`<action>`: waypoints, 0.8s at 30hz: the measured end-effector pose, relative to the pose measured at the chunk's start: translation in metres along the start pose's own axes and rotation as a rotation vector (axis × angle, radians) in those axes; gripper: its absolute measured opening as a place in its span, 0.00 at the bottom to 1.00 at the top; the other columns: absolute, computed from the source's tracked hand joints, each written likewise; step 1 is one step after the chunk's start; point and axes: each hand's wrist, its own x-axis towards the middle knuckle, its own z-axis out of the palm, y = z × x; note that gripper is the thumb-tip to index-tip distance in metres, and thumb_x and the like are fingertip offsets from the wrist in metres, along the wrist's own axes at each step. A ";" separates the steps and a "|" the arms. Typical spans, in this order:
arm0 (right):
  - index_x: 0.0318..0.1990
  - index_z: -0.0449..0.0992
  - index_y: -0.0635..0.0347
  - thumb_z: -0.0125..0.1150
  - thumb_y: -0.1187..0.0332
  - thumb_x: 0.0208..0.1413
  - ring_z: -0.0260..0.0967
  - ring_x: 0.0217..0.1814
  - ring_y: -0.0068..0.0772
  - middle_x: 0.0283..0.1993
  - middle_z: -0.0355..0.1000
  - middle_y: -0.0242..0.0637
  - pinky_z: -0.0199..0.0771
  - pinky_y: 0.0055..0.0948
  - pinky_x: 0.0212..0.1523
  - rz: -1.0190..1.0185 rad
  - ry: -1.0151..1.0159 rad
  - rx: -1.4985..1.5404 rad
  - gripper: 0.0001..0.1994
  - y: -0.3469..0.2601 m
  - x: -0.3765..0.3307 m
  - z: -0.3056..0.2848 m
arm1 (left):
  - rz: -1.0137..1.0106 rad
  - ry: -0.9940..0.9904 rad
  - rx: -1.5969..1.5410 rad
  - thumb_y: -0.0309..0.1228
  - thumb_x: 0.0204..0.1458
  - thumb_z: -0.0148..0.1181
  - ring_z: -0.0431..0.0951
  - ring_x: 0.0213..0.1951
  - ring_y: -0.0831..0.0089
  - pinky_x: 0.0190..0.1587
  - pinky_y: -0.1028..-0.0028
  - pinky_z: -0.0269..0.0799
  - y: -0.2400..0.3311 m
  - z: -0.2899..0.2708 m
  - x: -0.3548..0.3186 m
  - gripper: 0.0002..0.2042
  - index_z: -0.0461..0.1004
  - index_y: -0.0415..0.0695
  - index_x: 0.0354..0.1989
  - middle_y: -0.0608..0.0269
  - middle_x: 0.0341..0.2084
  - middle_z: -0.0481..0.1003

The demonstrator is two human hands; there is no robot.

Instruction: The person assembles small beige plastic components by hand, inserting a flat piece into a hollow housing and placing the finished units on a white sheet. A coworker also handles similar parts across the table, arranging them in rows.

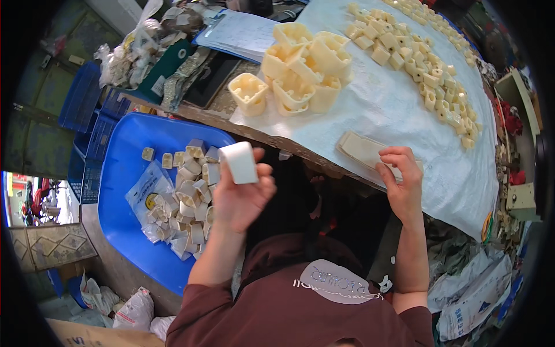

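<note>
My left hand (240,196) is raised over the gap between the blue tub and the table, gripping a small white square plastic block (239,162) in its fingertips. My right hand (400,179) rests at the table's near edge, fingers curled onto a stack of flat cream bags (361,149) lying on the white sheet (399,110). Below my left hand, the blue tub (124,173) holds several cream plastic pieces (188,196), some wrapped in clear bags.
On the table sit a heap of larger cream square cups (300,69) and a long band of small cream parts (428,63). Papers (240,32), dark cases and bagged clutter crowd the far left. Blue crates (87,110) stand left; sacks lie at the lower right.
</note>
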 end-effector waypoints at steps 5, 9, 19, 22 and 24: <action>0.32 0.71 0.64 0.66 0.78 0.39 0.64 0.45 0.44 0.40 0.68 0.40 0.67 0.37 0.44 -0.052 -0.072 -0.069 0.11 0.012 0.005 -0.002 | 0.636 0.827 1.262 0.30 0.59 0.49 0.74 0.39 0.68 0.37 0.75 0.69 0.077 -0.067 -0.050 0.17 0.61 0.41 0.55 0.58 0.40 0.72; 0.31 0.71 0.65 0.67 0.77 0.38 0.63 0.47 0.44 0.43 0.66 0.40 0.67 0.37 0.46 -0.065 -0.157 -0.097 0.12 0.011 0.008 -0.002 | 1.027 1.084 1.963 0.31 0.57 0.51 0.72 0.42 0.64 0.42 0.72 0.70 0.120 -0.128 -0.110 0.19 0.60 0.40 0.56 0.52 0.44 0.68; 0.30 0.72 0.65 0.60 0.78 0.44 0.62 0.45 0.43 0.40 0.65 0.40 0.67 0.36 0.47 -0.064 -0.233 -0.161 0.04 0.018 0.014 0.001 | 0.910 1.427 2.263 0.35 0.54 0.52 0.61 0.54 0.56 0.58 0.60 0.52 0.102 -0.089 -0.102 0.19 0.66 0.35 0.49 0.48 0.49 0.65; 0.31 0.72 0.65 0.57 0.79 0.47 0.63 0.45 0.44 0.39 0.66 0.40 0.67 0.36 0.46 -0.028 -0.202 -0.118 0.03 0.023 0.016 0.004 | 1.093 0.954 1.991 0.29 0.53 0.52 0.65 0.51 0.59 0.53 0.66 0.59 0.073 -0.048 -0.044 0.15 0.67 0.37 0.48 0.51 0.47 0.67; 0.32 0.71 0.66 0.58 0.79 0.47 0.64 0.45 0.43 0.38 0.67 0.40 0.66 0.36 0.45 0.028 -0.159 -0.079 0.04 0.025 0.017 0.007 | 1.030 0.553 1.882 0.23 0.50 0.53 0.70 0.47 0.62 0.49 0.69 0.64 0.036 -0.013 -0.004 0.12 0.69 0.37 0.44 0.54 0.43 0.70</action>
